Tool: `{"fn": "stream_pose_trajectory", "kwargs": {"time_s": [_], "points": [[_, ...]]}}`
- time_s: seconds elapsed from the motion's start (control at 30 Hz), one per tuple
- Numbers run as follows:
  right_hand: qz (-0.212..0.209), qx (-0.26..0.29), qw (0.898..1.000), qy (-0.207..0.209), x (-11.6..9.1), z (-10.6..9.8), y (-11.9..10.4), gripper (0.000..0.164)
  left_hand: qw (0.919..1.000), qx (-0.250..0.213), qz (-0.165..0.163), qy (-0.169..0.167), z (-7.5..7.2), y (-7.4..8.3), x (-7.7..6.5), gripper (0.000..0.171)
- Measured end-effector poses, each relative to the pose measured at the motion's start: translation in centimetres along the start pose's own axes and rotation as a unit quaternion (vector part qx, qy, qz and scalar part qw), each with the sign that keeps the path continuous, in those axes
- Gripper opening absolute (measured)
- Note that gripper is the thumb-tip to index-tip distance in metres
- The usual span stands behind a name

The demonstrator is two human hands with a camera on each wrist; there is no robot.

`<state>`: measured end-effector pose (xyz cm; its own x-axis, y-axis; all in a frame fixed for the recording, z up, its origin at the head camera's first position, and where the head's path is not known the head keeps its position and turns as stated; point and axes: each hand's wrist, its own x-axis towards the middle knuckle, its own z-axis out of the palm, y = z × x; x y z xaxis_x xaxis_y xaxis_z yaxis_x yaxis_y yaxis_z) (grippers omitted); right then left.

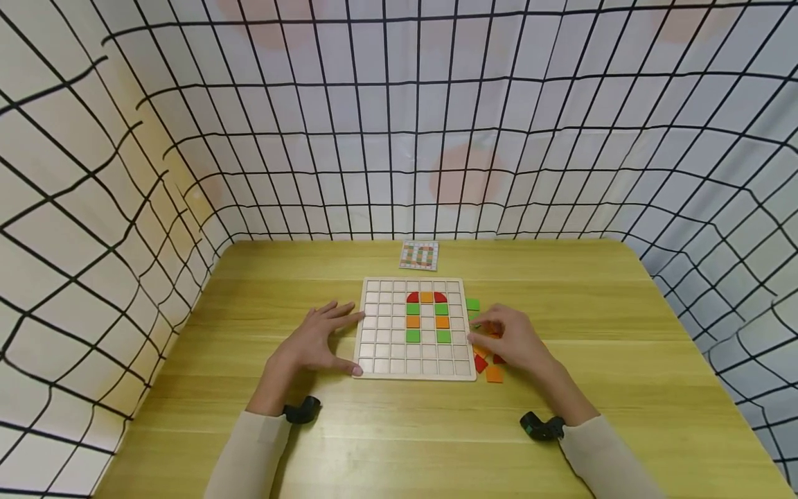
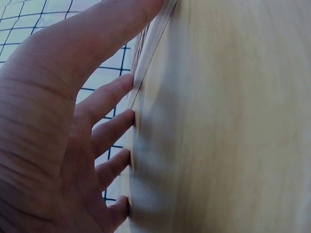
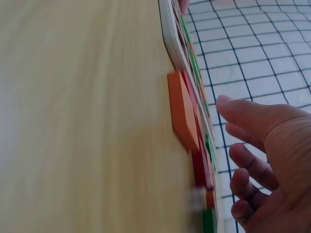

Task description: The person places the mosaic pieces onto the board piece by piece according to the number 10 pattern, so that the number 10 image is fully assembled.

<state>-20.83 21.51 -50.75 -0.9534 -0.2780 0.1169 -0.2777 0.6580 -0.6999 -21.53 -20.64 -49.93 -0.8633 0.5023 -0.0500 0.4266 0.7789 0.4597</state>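
In the head view a square wooden grid board (image 1: 389, 357) lies on the table, with red, orange and green tiles forming an arch in its cells. My left hand (image 1: 318, 339) is spread at the board's left edge; its thumb touches the near left corner and a fingertip meets the side. Above loose coloured tiles at the board's right edge hovers my right hand (image 1: 511, 336), fingers bent, thumb and index apart. The right wrist view shows no tile between those fingers, and an orange tile (image 3: 182, 109) lies beside the board. Some tiles are hidden under this hand.
A small patterned card (image 1: 419, 256) lies behind the board. The wooden table (image 1: 399, 436) is surrounded by white sheeting with a black grid (image 1: 411, 152) at the back and sides. A green tile (image 1: 472, 304) and an orange tile (image 1: 494, 375) lie right of the board.
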Motion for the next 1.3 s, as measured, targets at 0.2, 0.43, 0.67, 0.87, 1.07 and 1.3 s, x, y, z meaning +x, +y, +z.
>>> {"fn": "stream_pose_trajectory", "kwargs": {"time_s": [0.2, 0.43, 0.67, 0.87, 1.07, 1.3], "points": [[-0.008, -0.031, 0.999, 0.006, -1.6, -1.3, 1.4, 0.027, 1.0000, 0.000, 0.001, 0.002, 0.0, 0.0, 0.0, 0.109], [-0.035, -0.004, 0.999, -0.026, -3.1, -2.5, 2.2, 0.017, 1.0000, -0.007, 0.002, 0.003, -0.1, -0.1, -0.2, 0.109], [-0.048, -0.013, 0.997, -0.056, -4.2, -2.9, 3.1, 0.014, 1.0000, -0.004, 0.005, 0.004, 0.1, -0.1, -0.3, 0.109], [-0.021, -0.028, 0.998, -0.042, -4.5, -3.1, 3.5, 0.012, 0.9999, -0.010, 0.005, 0.006, 0.1, 0.0, -0.2, 0.109], [-0.028, -0.039, 0.998, -0.041, -4.8, -3.5, 4.0, 0.016, 0.9999, -0.010, 0.004, 0.004, 0.2, 0.0, -0.2, 0.109], [-0.052, -0.053, 0.996, -0.050, -4.8, -3.6, 4.2, 0.016, 0.9999, -0.006, 0.006, 0.007, 0.3, -0.3, -0.1, 0.110]]}}
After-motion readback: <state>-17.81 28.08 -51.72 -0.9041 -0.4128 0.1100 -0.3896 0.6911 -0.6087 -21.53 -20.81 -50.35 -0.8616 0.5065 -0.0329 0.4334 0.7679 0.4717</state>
